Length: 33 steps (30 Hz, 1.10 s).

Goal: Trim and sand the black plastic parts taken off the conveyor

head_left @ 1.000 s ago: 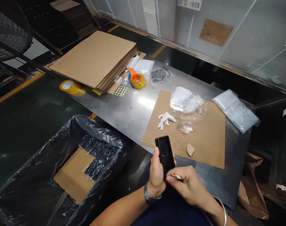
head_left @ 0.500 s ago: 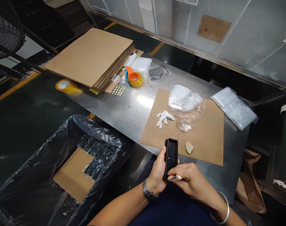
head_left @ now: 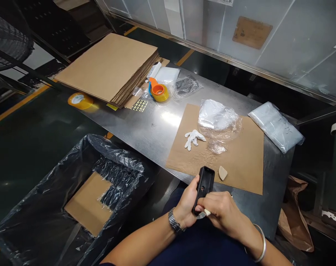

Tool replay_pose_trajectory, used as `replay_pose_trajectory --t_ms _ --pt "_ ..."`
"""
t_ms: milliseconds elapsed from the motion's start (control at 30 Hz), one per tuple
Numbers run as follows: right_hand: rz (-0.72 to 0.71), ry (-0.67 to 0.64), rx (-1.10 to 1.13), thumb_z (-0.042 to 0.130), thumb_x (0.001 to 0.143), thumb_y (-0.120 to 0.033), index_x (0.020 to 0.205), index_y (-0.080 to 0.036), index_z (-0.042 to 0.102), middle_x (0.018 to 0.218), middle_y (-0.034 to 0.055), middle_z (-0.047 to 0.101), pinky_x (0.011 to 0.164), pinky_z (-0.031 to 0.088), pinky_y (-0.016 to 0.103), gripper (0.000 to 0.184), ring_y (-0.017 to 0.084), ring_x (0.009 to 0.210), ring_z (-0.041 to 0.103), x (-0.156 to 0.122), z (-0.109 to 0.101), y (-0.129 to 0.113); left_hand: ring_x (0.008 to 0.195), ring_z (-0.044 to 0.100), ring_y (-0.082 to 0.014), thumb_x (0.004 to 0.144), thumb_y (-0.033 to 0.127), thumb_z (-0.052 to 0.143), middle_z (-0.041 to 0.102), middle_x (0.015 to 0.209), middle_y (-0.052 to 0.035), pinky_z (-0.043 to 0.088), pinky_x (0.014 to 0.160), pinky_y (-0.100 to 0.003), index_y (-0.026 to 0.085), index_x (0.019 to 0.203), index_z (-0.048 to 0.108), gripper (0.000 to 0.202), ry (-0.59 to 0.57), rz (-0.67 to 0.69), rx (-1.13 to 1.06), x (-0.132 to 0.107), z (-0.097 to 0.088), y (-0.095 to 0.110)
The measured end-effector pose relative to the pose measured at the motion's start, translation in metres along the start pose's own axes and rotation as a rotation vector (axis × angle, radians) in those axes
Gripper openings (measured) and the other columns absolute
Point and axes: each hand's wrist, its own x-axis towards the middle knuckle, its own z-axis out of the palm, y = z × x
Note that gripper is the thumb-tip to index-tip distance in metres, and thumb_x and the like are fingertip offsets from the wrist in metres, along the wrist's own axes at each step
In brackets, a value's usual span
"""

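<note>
While the left hand [head_left: 188, 201] curls around a black case [head_left: 209, 179], thumb along its side, the right hand [head_left: 222, 207] pinches a small tool [head_left: 202, 214], metal tip beside the case's near end; whether they touch is unclear. The case is held at the near edge of a steel table [head_left: 148, 129], its hollow facing the wearer. Clock directions run from the case. At two o'clock, just beside it, a beige block [head_left: 222, 173] lies on a card [head_left: 247, 162]. Also on the card are a white glove [head_left: 194, 138], just before twelve, and a clear bag [head_left: 216, 116], just past. Farther out, tape [head_left: 161, 95] sits at eleven, boards [head_left: 109, 66] between ten and eleven, and a black-lined bin [head_left: 120, 155] at nine.
</note>
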Motion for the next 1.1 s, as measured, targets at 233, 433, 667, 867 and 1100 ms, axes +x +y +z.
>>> replay_pose_trajectory --t_ms 233,433,667,867,1100 --pt "0.072 0.005 0.102 0.044 0.088 -0.024 0.078 -0.017 0.056 0.065 0.0003 0.058 0.057 0.033 0.021 0.017 0.010 0.057 0.050 -0.001 0.001 0.005 0.042 0.048 -0.0074 0.084 0.037 0.042 0.053 0.051 0.0011 0.036 0.042 -0.018 0.014 0.058 0.051 0.035 0.065 0.060 -0.005 0.002 -0.001 -0.002" --pt "0.137 -0.039 0.124 0.052 0.084 -0.031 0.074 -0.018 0.057 0.065 -0.0001 0.061 0.054 0.033 0.021 0.017 0.010 0.058 0.053 -0.005 0.003 0.004 0.043 0.047 -0.0076 0.081 0.039 0.046 0.052 0.050 0.0020 0.035 0.043 -0.019 0.015 0.058 0.052 0.034 0.069 0.064 0.034 0.002 -0.004 -0.005" --pt "0.225 0.084 0.135 0.039 0.088 -0.025 0.068 -0.017 0.054 0.057 -0.0007 0.053 0.051 0.031 0.021 0.026 0.009 0.052 0.047 -0.003 0.009 0.006 0.042 0.048 -0.0087 0.085 0.037 0.039 0.054 0.048 0.0000 0.036 0.042 -0.020 0.015 0.057 0.052 0.039 0.076 0.039 0.039 -0.002 0.000 -0.004" --pt "0.494 0.320 0.435 0.041 0.087 -0.033 0.074 -0.017 0.053 0.054 -0.0035 0.047 0.050 0.033 0.020 0.024 0.009 0.049 0.044 -0.007 -0.002 0.015 0.039 0.051 -0.0116 0.085 0.047 0.032 0.058 0.051 -0.0029 0.040 0.041 -0.022 0.013 0.067 0.056 0.045 -0.001 -0.033 0.097 -0.002 -0.004 -0.001" --pt "0.561 0.205 0.450 0.041 0.085 -0.031 0.075 -0.016 0.054 0.055 -0.0039 0.046 0.049 0.030 0.022 0.022 0.009 0.050 0.039 -0.022 -0.005 0.017 0.041 0.052 -0.0111 0.085 0.050 0.030 0.059 0.055 -0.0050 0.040 0.043 -0.021 0.011 0.069 0.057 0.050 -0.005 0.052 0.142 -0.005 -0.007 0.004"
